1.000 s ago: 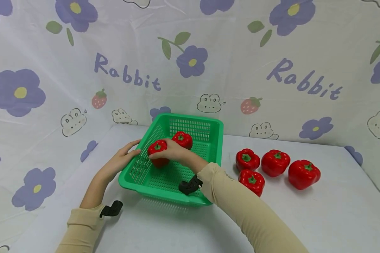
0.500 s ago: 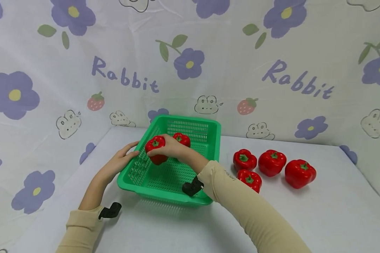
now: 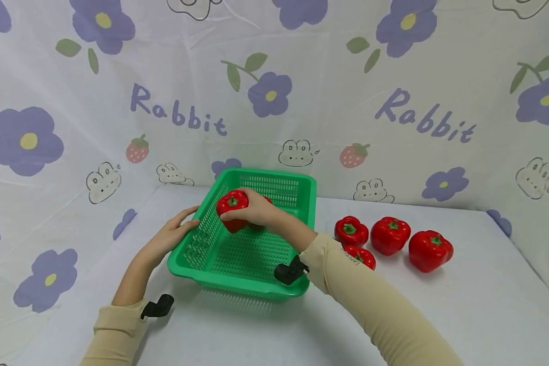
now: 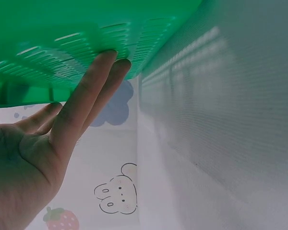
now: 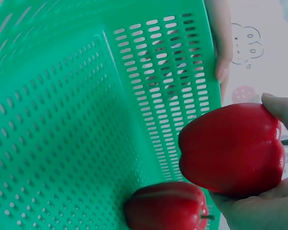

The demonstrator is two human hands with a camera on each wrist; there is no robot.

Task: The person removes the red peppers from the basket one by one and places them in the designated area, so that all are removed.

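A green slotted basket (image 3: 189, 264) stands on the white table. My right hand (image 3: 251, 211) grips a red bell pepper (image 3: 231, 208) above the basket's far left part; in the right wrist view the pepper (image 5: 233, 148) hangs over the basket floor (image 5: 53, 143). A second red pepper (image 5: 165, 207) lies in the basket below it, mostly hidden in the head view. My left hand (image 3: 174, 234) rests with straight fingers (image 4: 93, 91) against the basket's left outer wall (image 4: 62, 43).
Several red peppers lie on the table right of the basket: one (image 3: 350, 231) nearest it, one (image 3: 390, 235) in the middle, one (image 3: 430, 250) far right, and one (image 3: 362, 255) partly behind my right sleeve. A flowered cloth backdrop (image 3: 393, 101) rises behind.
My right hand has lifted the held pepper and carried it toward the basket's far end, over the second pepper. The left hand has stayed on the basket wall.
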